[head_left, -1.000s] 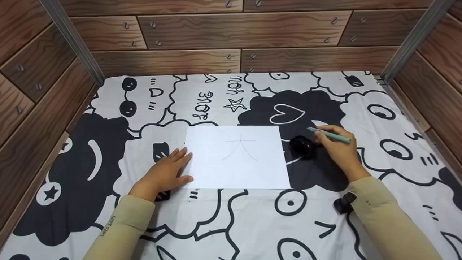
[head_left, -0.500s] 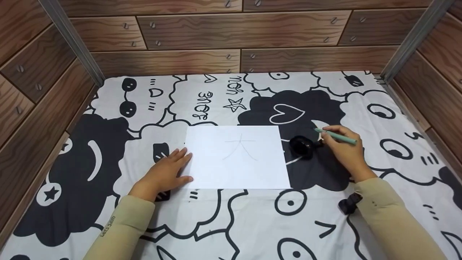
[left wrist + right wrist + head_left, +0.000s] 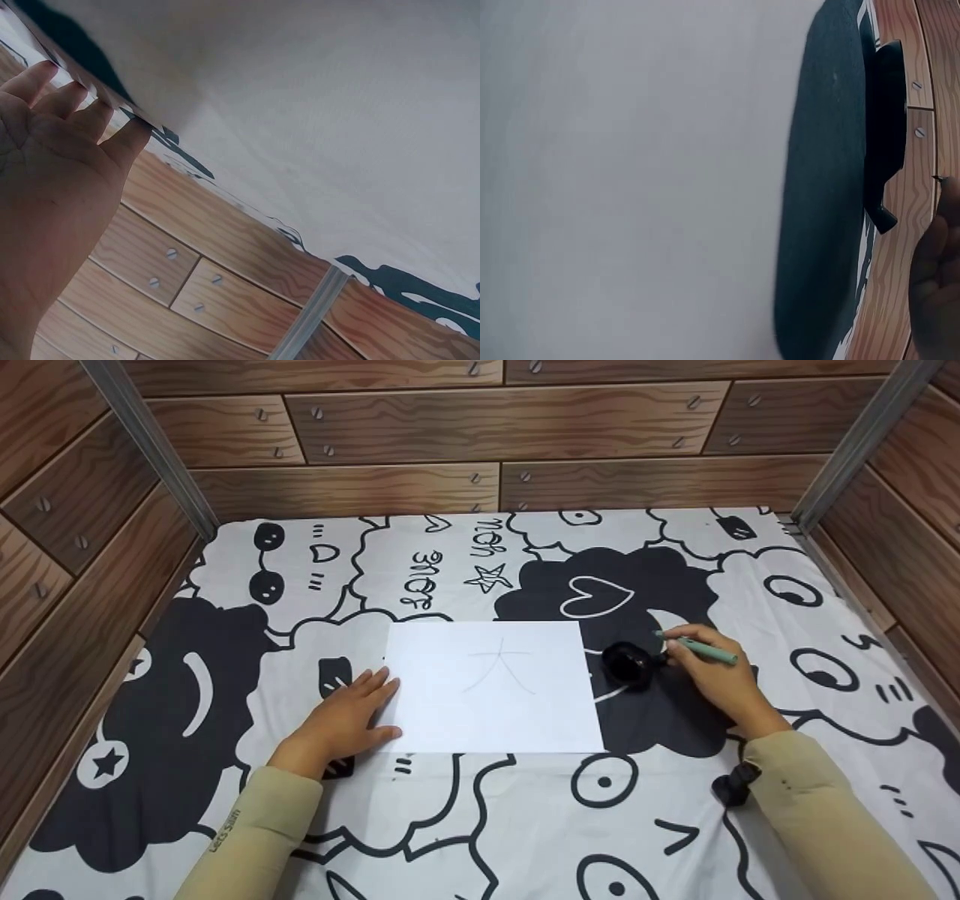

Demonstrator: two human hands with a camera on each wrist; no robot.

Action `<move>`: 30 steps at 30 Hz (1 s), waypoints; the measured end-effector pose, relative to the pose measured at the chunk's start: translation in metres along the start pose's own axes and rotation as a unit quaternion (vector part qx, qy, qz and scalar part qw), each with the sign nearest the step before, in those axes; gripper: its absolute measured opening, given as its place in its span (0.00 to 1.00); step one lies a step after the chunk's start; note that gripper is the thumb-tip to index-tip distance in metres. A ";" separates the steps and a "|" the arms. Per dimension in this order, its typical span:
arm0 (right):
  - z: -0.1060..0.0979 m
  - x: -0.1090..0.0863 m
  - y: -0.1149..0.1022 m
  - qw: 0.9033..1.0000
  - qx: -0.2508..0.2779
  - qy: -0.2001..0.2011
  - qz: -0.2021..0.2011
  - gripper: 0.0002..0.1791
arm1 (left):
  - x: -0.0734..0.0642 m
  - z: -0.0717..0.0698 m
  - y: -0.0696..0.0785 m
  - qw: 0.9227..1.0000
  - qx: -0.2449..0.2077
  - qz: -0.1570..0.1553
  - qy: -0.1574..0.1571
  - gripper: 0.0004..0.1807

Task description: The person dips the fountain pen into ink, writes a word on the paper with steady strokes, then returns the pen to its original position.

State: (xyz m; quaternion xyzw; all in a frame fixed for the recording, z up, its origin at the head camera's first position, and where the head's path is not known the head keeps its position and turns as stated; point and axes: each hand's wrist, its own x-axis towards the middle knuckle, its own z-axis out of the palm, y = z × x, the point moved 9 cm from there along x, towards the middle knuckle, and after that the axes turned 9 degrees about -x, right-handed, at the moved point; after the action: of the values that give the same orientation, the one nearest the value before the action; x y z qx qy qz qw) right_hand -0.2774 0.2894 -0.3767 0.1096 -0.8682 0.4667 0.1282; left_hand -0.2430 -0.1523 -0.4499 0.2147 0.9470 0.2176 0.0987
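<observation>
A sheet of white paper (image 3: 450, 720) lies on the patterned cloth in the head view, with thin strokes (image 3: 500, 660) forming a character like 大. At its left edge rests my left hand (image 3: 341, 720), fingers spread and fairly straight; its palm side also appears in the left wrist view. Off to the right of the paper, my right hand (image 3: 716, 675) pinches a slim green pen (image 3: 705, 650), tilted with the tip toward the upper left. Close by the hand sits a glossy black bowl-like object (image 3: 626, 666) with a short stub. The right wrist view shows only part of the hand (image 3: 937, 270).
A black-and-white cartoon cloth (image 3: 525, 817) covers the surface. Wood-pattern panels (image 3: 495, 424) stand behind and along both sides, with grey posts (image 3: 150, 446) at the back corners. A small black device (image 3: 735, 785) is worn at the right wrist.
My right hand has shifted to the right and slightly toward me with the green pen, away from the paper. The left hand and the paper have stayed in place.
</observation>
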 end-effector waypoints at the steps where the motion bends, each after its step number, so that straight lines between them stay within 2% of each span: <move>1: 0.001 0.000 0.003 1.000 0.004 -0.009 -0.002 0.11 | 0.000 0.000 0.000 1.000 -0.001 0.000 0.000 0.39; 5: 0.003 0.003 0.018 0.999 0.024 -0.027 -0.027 0.13 | 0.000 0.000 0.000 1.000 -0.003 -0.003 0.001 0.39; 9: 0.004 0.004 0.022 0.995 0.022 -0.044 -0.092 0.17 | 0.000 0.000 0.000 1.000 -0.004 -0.005 0.001 0.39; 12: 0.006 0.003 0.023 0.991 0.023 -0.069 -0.115 0.20 | -0.001 0.000 0.000 1.000 -0.003 -0.005 0.001 0.39; 18: 0.010 0.000 0.028 0.987 0.017 -0.139 -0.082 0.23 | 0.000 0.000 0.000 1.000 -0.003 -0.003 0.006 0.39; 21: 0.011 -0.001 0.029 0.984 0.012 -0.162 -0.071 0.22 | 0.000 0.000 0.000 1.000 -0.002 -0.003 0.006 0.39; 26: 0.006 0.000 0.033 0.985 -0.044 -0.155 -0.054 0.19 | 0.000 0.000 -0.001 1.000 -0.004 -0.002 0.007 0.39; 30: 0.007 -0.002 0.029 0.983 -0.075 -0.150 -0.073 0.15 | -0.001 0.000 -0.001 1.000 -0.006 -0.003 0.003 0.39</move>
State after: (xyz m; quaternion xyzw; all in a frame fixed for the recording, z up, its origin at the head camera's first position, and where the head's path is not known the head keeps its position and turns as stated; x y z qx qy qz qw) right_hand -0.2856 0.2993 -0.4032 0.2314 -0.8998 0.3679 0.0384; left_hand -0.2427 -0.1534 -0.4502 0.2103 0.9466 0.2240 0.0977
